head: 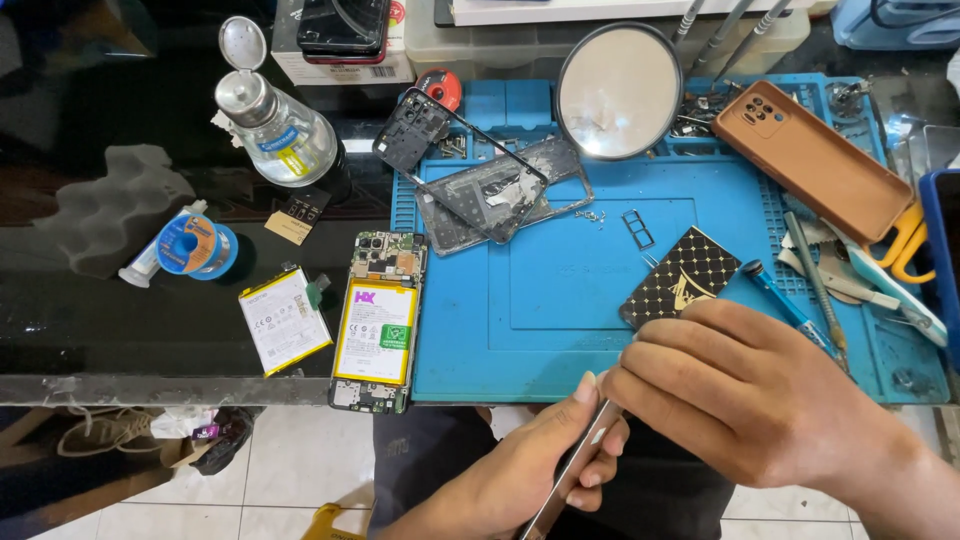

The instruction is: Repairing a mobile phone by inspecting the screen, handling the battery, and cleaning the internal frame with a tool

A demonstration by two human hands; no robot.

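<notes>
Thin metal strip — pinched by both hands — below the blue mat, above tiled floor.

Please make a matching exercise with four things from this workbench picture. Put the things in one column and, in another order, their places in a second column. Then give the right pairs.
Things:
1. round mirror
2. brown phone case
3. loose battery
4. thin metal tool

Places:
A. on the dark table, left of the opened phone
B. held between the left hand and the right hand, below the table edge
C. at the top middle of the blue mat
D. at the top right corner of the blue mat

Pairs: 1-C, 2-D, 3-A, 4-B
</notes>
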